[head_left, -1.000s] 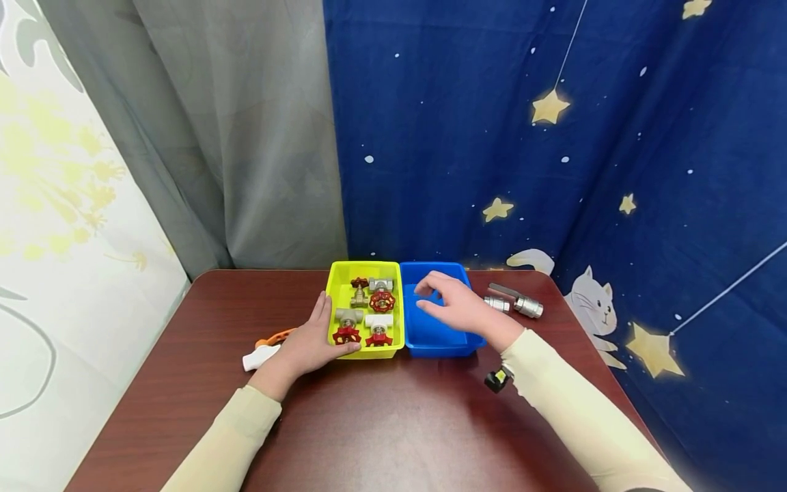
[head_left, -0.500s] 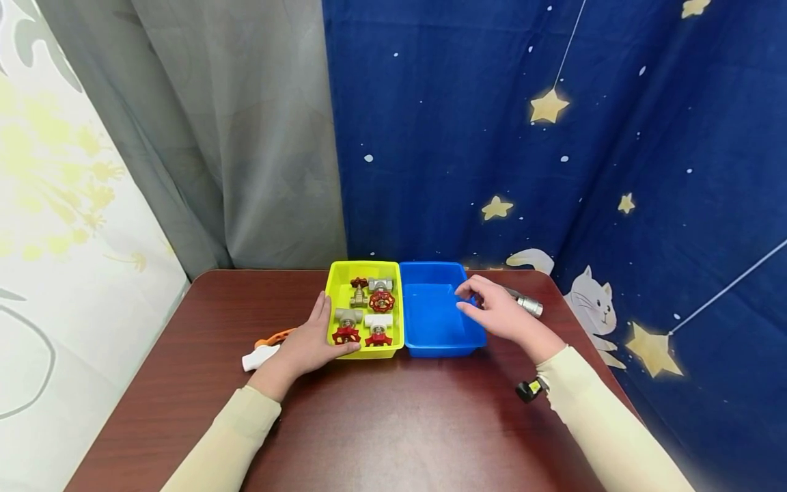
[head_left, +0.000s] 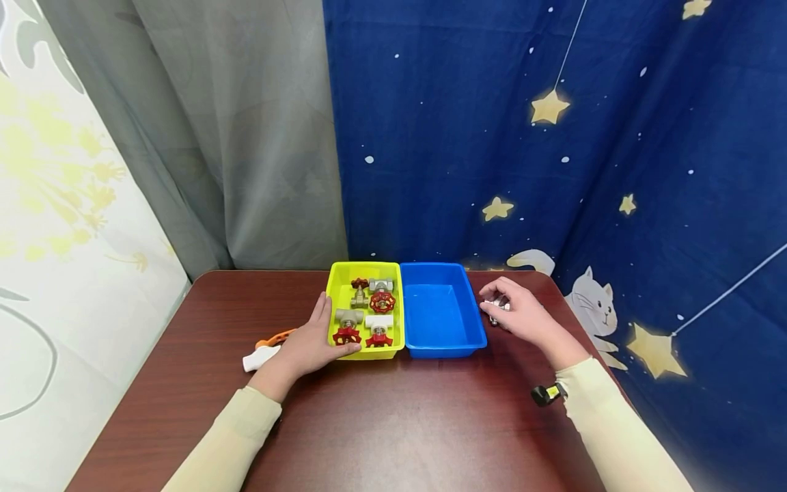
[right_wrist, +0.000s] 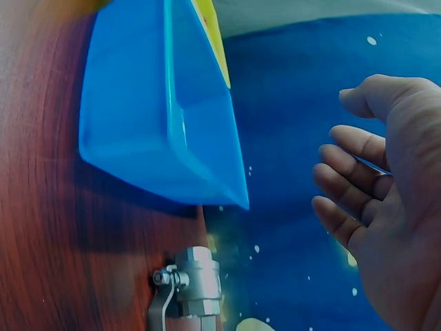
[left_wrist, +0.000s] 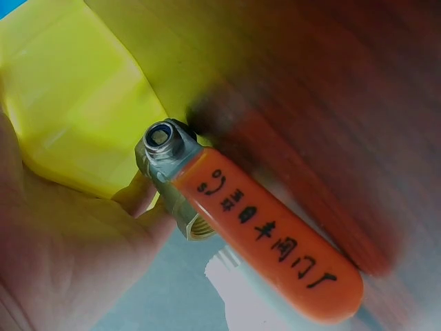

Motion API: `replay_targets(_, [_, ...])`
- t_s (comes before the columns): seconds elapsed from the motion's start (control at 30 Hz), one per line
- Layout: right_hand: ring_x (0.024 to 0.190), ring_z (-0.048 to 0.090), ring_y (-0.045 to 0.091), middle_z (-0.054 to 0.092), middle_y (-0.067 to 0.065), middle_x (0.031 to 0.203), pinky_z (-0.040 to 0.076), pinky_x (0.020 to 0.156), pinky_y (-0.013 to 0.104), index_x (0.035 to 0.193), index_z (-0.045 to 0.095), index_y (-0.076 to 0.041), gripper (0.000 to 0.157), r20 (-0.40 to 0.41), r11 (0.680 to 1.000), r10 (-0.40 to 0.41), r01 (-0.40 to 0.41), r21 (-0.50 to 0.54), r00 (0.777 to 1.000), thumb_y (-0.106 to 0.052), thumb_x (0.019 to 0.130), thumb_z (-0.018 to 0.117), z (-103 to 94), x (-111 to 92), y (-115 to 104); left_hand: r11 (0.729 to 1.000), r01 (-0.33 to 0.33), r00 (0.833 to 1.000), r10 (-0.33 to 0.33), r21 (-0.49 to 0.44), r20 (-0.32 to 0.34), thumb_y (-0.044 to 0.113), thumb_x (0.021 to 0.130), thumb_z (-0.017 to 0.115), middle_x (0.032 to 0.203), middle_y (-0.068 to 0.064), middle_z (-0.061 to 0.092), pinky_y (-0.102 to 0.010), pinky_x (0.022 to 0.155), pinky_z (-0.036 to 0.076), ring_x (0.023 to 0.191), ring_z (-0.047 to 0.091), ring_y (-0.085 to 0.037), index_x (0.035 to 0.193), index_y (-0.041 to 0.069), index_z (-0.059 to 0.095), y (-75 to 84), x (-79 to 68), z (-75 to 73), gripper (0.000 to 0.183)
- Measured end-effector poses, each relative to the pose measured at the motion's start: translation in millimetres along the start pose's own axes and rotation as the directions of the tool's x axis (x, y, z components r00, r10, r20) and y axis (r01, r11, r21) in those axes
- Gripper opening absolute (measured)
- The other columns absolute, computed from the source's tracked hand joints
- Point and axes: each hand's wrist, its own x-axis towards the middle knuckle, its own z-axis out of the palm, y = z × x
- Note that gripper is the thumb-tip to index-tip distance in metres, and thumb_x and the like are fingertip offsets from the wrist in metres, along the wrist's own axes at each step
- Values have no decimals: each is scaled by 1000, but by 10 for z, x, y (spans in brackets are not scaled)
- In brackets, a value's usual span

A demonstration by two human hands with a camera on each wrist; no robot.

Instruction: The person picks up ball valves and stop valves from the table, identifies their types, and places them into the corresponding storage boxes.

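Observation:
My left hand (head_left: 307,346) rests along the left side of the yellow bin (head_left: 398,342), fingers straight and thumb at its front rim. Beside that hand, a ball valve with an orange lever (left_wrist: 269,238) lies on the table, its brass body near the fingers. My right hand (head_left: 519,313) hovers right of the blue bin (head_left: 443,352), over a silver ball valve (head_left: 496,309) that it partly covers. In the right wrist view its fingers are loosely bent, apart from the silver valve (right_wrist: 198,283) on the table.
Several valves with red handwheels, such as a white one (head_left: 379,320), lie in the yellow bin. The blue bin stands against it. A white piece (head_left: 261,357) lies by my left wrist. Curtains (head_left: 443,137) hang behind the table.
My right hand has moved right, from over the blue bin to over the silver valves, now covering them. My left hand has stayed on the yellow bin.

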Motion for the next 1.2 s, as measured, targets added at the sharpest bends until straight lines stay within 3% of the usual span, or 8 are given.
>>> replay_targets(0.2, [95, 66, 26, 73, 6, 109, 55, 82, 29, 124, 73, -2, 21, -28, 1000, 16, -16, 13, 999, -8, 104, 76, -63, -34, 51, 1000, 5, 1000, -5, 1, -2, 86, 89, 67, 185, -18, -3, -61, 108, 56, 140, 60, -48, 176, 0, 5, -13, 1, 5, 137])
replay_targets(0.47, [100, 66, 32, 73, 12, 115, 58, 90, 55, 127, 72, 0, 24, -20, 999, 42, -41, 11, 999, -7, 104, 77, -71, -68, 151, 1000, 7, 1000, -7, -5, 3, 85, 89, 68, 185, -18, -2, -61, 107, 56, 139, 60, -48, 176, 0, 6, 6, -13, -8, 137])
replay_targets(0.77, [102, 64, 38, 67, 19, 123, 57, 85, 40, 131, 70, 0, 32, 6, 998, 39, -39, -50, 999, -8, 101, 80, -46, -89, 353, 1000, 12, 1000, -12, 0, 6, 88, 88, 66, 186, -17, -4, -61, 110, 54, 143, 57, -48, 177, 2, 4, -1, -8, 3, 138])
replay_targets(0.93, [116, 61, 45, 65, 23, 133, 57, 96, 57, 139, 66, 1, 48, 22, 988, 10, -7, -153, 1000, -7, 96, 85, 20, -102, 493, 1000, 14, 1000, -14, 1, 10, 88, 88, 67, 186, -15, -5, -61, 110, 54, 143, 57, -47, 177, 3, 4, 3, 1, 7, 138])
replay_targets(1.07, [134, 54, 45, 59, 22, 148, 50, 110, 68, 152, 60, -3, 63, 52, 968, 54, -40, -249, 997, -13, 96, 87, 67, -106, 578, 1000, 8, 1000, -8, 0, 8, 89, 88, 65, 185, -17, -4, -61, 109, 55, 143, 57, -48, 177, 2, 4, 0, -2, 3, 138])
replay_targets(1.2, [144, 49, 46, 53, 22, 158, 43, 111, 79, 161, 53, -8, 73, 84, 945, 91, -59, -322, 992, -17, 97, 86, 106, -93, 655, 1000, 5, 1000, -5, -4, 4, 89, 88, 65, 186, -17, -4, -61, 110, 55, 143, 57, -48, 177, 2, 4, -5, -8, 2, 138])
